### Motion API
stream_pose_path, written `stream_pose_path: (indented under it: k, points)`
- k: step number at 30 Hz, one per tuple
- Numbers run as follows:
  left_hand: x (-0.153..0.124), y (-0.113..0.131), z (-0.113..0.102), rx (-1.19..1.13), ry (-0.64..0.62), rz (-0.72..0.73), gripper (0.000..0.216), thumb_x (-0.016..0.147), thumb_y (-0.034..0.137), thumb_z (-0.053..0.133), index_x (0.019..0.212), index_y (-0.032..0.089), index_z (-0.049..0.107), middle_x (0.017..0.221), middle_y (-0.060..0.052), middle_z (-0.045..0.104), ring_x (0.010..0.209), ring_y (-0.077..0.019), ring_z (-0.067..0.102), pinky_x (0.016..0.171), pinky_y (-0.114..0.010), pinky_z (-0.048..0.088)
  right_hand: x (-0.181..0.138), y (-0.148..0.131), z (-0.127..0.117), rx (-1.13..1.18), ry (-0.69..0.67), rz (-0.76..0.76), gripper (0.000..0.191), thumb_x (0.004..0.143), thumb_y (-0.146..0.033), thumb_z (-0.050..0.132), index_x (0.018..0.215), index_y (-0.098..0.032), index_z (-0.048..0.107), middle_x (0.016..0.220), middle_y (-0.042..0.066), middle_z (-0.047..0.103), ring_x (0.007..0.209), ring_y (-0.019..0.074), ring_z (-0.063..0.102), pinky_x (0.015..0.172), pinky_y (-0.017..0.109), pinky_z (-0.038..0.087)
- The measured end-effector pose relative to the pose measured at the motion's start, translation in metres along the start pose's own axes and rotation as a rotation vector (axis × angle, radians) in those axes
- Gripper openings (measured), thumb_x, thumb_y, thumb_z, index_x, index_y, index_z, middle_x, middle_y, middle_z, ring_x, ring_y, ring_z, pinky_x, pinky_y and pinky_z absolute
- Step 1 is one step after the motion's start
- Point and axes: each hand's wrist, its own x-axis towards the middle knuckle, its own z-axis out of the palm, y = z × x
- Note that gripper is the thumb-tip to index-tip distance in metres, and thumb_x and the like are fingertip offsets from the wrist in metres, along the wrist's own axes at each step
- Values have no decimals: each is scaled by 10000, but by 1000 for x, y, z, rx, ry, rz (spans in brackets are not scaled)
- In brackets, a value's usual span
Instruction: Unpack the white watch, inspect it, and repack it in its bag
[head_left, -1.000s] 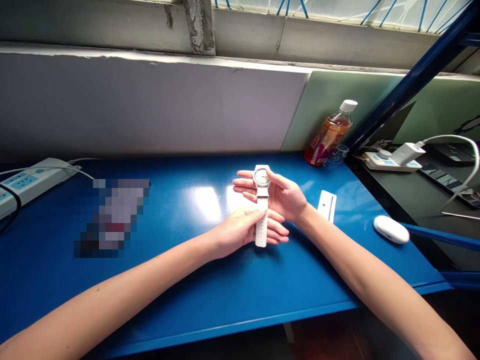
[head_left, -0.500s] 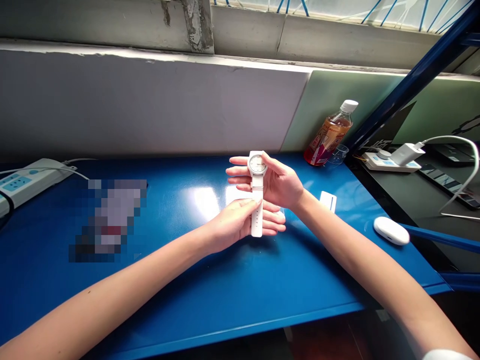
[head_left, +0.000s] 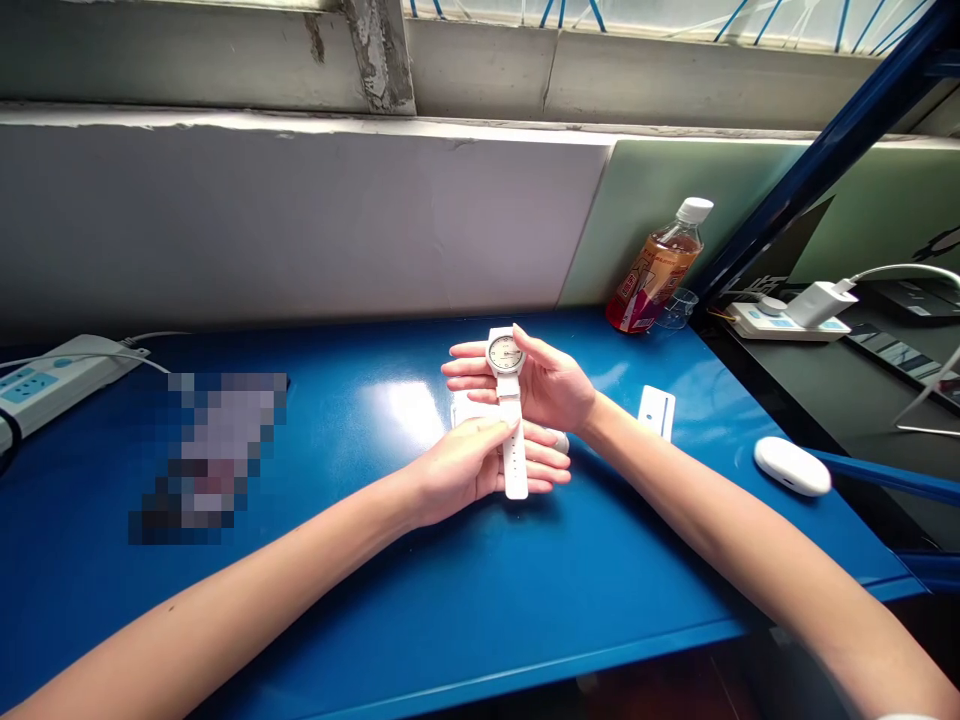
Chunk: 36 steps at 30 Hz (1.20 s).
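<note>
A white wristwatch (head_left: 507,352) with a round dial lies lengthwise across both palms, above the blue table (head_left: 420,620). My left hand (head_left: 469,460) has its thumb pressed on the lower strap, while its other fingers stretch out flat underneath. The strap's free end, with its row of holes, hangs down past them. At the watch case, my right hand (head_left: 555,380) rests its thumb on the edge of the dial, its fingers extended behind. Partly hidden beneath the hands is a white object (head_left: 459,408) on the table; its kind I cannot make out.
A drink bottle (head_left: 658,268) stands by the wall at back right. Right of my arm lie a white card-like item (head_left: 657,412) and a white rounded case (head_left: 792,466). At left are a power strip (head_left: 64,380) and a pixelated object (head_left: 217,450). A blue metal post (head_left: 817,170) slants at right.
Both hands and the watch sit slightly lower and further left in view. The camera view has shifted a little. The grip on the watch looks the same.
</note>
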Motion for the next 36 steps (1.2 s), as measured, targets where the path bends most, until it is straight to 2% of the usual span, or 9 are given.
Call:
stream_pose_path:
  k: [3, 10, 18, 25, 30, 36]
  points:
    - [1, 1, 0, 24, 20, 8, 402, 1002, 377, 530, 1014, 33, 739, 1009, -223, 753, 884, -268, 744, 896, -415, 563, 0, 1, -1, -15, -10, -4, 595, 1065, -357, 165, 1190, -80, 676, 1231, 165, 726, 1125, 224, 699, 1034, 359, 503]
    - [1, 1, 0, 22, 27, 25, 407, 1013, 380, 514, 1027, 40, 738, 1012, -221, 753, 884, -258, 745, 892, -401, 565, 0, -1, -2, -63, 32, -11, 567, 1067, -380, 184, 1211, -117, 665, 1227, 146, 731, 1122, 217, 699, 1047, 387, 495]
    - [-1, 2, 1, 5, -7, 9, 388, 1042, 308, 436, 1080, 40, 714, 1074, -227, 742, 943, -271, 742, 917, -429, 554, 0, -6, -2, -68, 78, -26, 599, 1076, -372, 142, 1187, -114, 671, 1150, 137, 760, 1040, 215, 732, 904, 347, 579]
    - [-1, 2, -4, -28, -79, -13, 426, 1031, 355, 429, 1166, 43, 685, 1150, -238, 719, 1031, -293, 721, 983, -446, 506, 2, -5, -6, -106, 158, -40, 583, 1072, -367, 160, 1172, -112, 674, 1122, 143, 766, 969, 205, 745, 759, 293, 609]
    - [-1, 4, -5, -67, -86, -30, 504, 1024, 412, 381, 1168, 32, 679, 1156, -250, 713, 1067, -324, 703, 1004, -490, 475, 1, -7, -5, -101, 122, -48, 575, 1068, -364, 180, 1151, -99, 683, 1103, 149, 769, 949, 213, 747, 789, 319, 610]
    - [-2, 3, -6, -193, -108, -72, 546, 979, 391, 352, 1193, -7, 658, 1227, -269, 677, 1132, -362, 665, 1015, -540, 456, 0, -13, -6, -75, 125, -27, 625, 1070, -402, 155, 1141, -74, 683, 1071, 158, 774, 936, 219, 751, 824, 337, 602]
